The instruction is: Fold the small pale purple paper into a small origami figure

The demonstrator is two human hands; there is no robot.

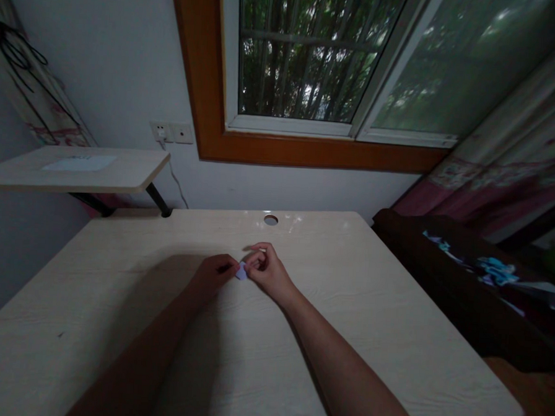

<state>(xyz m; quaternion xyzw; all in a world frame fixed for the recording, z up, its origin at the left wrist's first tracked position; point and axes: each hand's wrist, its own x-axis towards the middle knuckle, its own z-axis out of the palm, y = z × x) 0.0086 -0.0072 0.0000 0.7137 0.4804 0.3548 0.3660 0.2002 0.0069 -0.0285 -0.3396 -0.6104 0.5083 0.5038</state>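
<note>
A small pale lilac piece, which looks like paper [241, 272], is held just over the table between my two hands. My left hand [215, 273] pinches its left edge, with the fingers curled in. On the other side, the thumb and a finger of my right hand [265, 271] close on its right edge, while the remaining fingers stay lifted and bent. Its exact shape and any folds are too small to make out. Beneath both hands lies the light wood-grain table [330, 266].
A raised shelf [135, 174] on black posts stands at the back left, with a white sheet [81, 162] on it. A round cable hole [270, 220] is near the table's far edge. To the right, a dark brown bench [445, 279] holds crumpled coloured pieces [496, 270].
</note>
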